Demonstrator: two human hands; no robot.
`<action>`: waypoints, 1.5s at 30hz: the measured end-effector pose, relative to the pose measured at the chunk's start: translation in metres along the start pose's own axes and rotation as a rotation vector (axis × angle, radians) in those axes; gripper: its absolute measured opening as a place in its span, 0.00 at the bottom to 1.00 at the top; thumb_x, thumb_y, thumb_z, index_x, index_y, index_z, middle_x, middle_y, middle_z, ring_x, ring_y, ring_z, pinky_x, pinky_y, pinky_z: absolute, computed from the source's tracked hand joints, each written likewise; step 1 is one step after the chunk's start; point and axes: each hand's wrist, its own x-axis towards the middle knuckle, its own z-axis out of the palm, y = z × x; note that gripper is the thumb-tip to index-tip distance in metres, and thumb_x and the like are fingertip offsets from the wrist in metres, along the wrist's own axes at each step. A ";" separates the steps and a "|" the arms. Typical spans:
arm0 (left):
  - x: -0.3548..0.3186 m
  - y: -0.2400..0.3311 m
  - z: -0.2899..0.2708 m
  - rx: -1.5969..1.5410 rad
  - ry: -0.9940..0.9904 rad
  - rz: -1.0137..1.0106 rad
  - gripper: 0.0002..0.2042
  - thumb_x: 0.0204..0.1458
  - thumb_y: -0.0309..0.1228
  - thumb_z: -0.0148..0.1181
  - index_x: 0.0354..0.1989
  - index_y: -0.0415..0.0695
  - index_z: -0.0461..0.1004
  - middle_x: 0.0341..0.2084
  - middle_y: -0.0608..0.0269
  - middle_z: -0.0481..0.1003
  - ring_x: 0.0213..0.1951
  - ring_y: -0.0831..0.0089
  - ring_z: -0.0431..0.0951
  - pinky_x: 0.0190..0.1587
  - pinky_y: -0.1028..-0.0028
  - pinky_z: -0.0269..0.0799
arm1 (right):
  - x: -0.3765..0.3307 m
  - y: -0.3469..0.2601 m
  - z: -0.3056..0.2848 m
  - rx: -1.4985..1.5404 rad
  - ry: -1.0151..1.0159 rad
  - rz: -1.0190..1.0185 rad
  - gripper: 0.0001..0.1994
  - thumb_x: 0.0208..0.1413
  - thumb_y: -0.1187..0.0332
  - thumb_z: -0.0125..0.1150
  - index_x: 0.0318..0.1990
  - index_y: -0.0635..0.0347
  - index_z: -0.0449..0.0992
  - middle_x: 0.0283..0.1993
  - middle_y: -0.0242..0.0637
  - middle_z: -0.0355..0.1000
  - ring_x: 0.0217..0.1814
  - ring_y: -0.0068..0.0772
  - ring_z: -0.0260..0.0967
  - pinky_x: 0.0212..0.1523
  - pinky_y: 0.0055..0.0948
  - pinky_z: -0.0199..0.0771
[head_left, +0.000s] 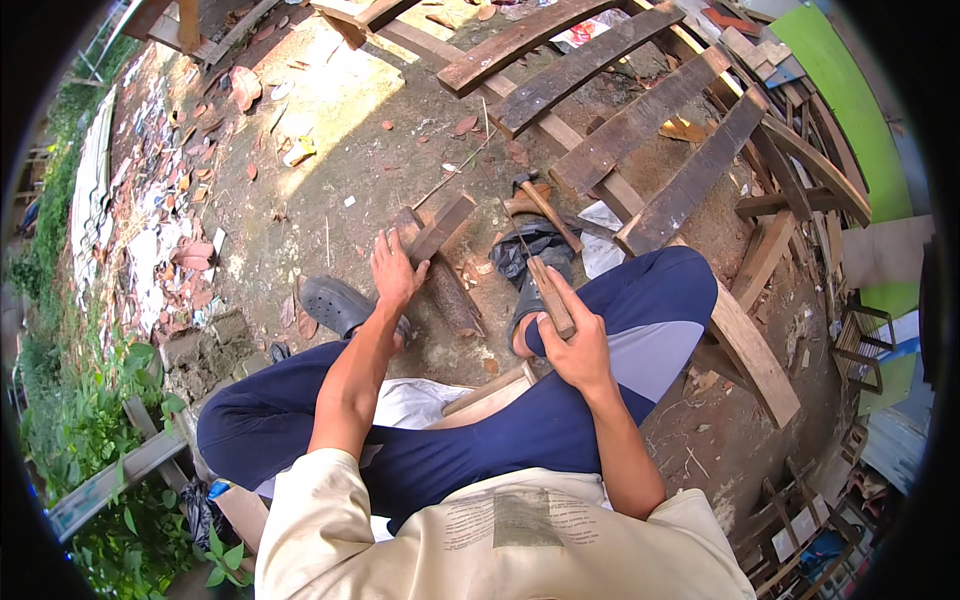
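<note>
My left hand (396, 266) rests on a short flat piece of wood (441, 226) that lies across a short round log (453, 298) on the dirt ground. My right hand (573, 340) grips a wooden handle (550, 295) of a thin-bladed tool that points away from me toward the wood. A hammer (540, 203) with a wooden handle lies on the ground just beyond, near a black plastic bag (533, 244). I sit with my legs in dark blue trousers (520, 430) and dark slip-on shoes (340, 303).
Several dark weathered planks (625, 125) lie side by side across lighter rails ahead and to the right. A lighter plank (752, 350) runs by my right knee. Broken tiles and rubble (185, 200) cover the left ground, with green plants (110, 420) and bricks (205, 352).
</note>
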 end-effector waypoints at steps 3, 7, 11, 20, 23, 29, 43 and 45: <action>0.014 -0.026 -0.014 -0.063 -0.533 -0.161 0.51 0.50 0.50 0.74 0.76 0.39 0.50 0.70 0.36 0.62 0.68 0.40 0.67 0.69 0.51 0.64 | 0.001 0.004 -0.001 -0.038 -0.017 -0.027 0.29 0.58 0.77 0.60 0.70 0.65 0.69 0.59 0.55 0.79 0.60 0.38 0.79 0.59 0.32 0.75; 0.007 -0.073 0.014 -0.104 -0.701 -0.032 0.53 0.49 0.48 0.76 0.76 0.38 0.47 0.65 0.33 0.68 0.61 0.35 0.74 0.62 0.51 0.72 | 0.003 0.001 0.003 -0.001 -0.037 -0.007 0.29 0.58 0.77 0.60 0.70 0.64 0.69 0.55 0.56 0.80 0.55 0.37 0.82 0.55 0.31 0.77; -0.010 -0.058 0.017 -0.013 -0.571 -0.037 0.49 0.48 0.46 0.76 0.73 0.42 0.51 0.57 0.32 0.70 0.57 0.36 0.76 0.59 0.50 0.76 | 0.001 -0.002 0.002 -0.034 -0.018 -0.047 0.29 0.58 0.76 0.60 0.70 0.63 0.69 0.55 0.57 0.80 0.54 0.43 0.82 0.54 0.33 0.78; -0.014 -0.072 0.012 0.190 -0.473 -0.096 0.46 0.53 0.46 0.69 0.75 0.43 0.50 0.57 0.37 0.71 0.58 0.41 0.77 0.60 0.48 0.73 | 0.000 -0.002 0.005 -0.080 -0.039 -0.092 0.29 0.58 0.77 0.60 0.70 0.63 0.70 0.58 0.56 0.79 0.58 0.41 0.81 0.57 0.32 0.77; -0.017 -0.089 0.021 0.242 -0.511 -0.099 0.44 0.54 0.45 0.68 0.75 0.42 0.51 0.58 0.38 0.73 0.60 0.44 0.76 0.64 0.50 0.69 | 0.000 -0.007 0.005 -0.092 -0.072 -0.032 0.29 0.58 0.77 0.60 0.70 0.62 0.70 0.58 0.56 0.79 0.59 0.42 0.80 0.58 0.32 0.77; -0.008 -0.072 0.004 0.114 -0.620 -0.120 0.44 0.53 0.55 0.68 0.72 0.40 0.58 0.59 0.38 0.73 0.62 0.44 0.75 0.64 0.51 0.70 | 0.004 -0.001 0.008 -0.135 -0.057 -0.001 0.29 0.58 0.76 0.61 0.70 0.62 0.70 0.58 0.56 0.79 0.59 0.43 0.80 0.59 0.33 0.76; 0.011 -0.055 0.049 0.015 -0.467 -0.193 0.35 0.49 0.42 0.76 0.62 0.42 0.64 0.57 0.45 0.75 0.60 0.47 0.77 0.57 0.51 0.78 | 0.008 0.001 0.016 -0.185 -0.117 -0.001 0.29 0.58 0.75 0.62 0.69 0.62 0.71 0.57 0.56 0.79 0.59 0.45 0.80 0.59 0.34 0.77; 0.013 -0.045 0.042 0.007 -0.461 -0.164 0.35 0.49 0.42 0.76 0.61 0.42 0.64 0.56 0.46 0.75 0.60 0.47 0.77 0.57 0.51 0.78 | 0.007 0.005 0.013 -0.194 -0.109 0.004 0.29 0.58 0.75 0.62 0.69 0.62 0.71 0.57 0.56 0.80 0.59 0.45 0.81 0.58 0.34 0.77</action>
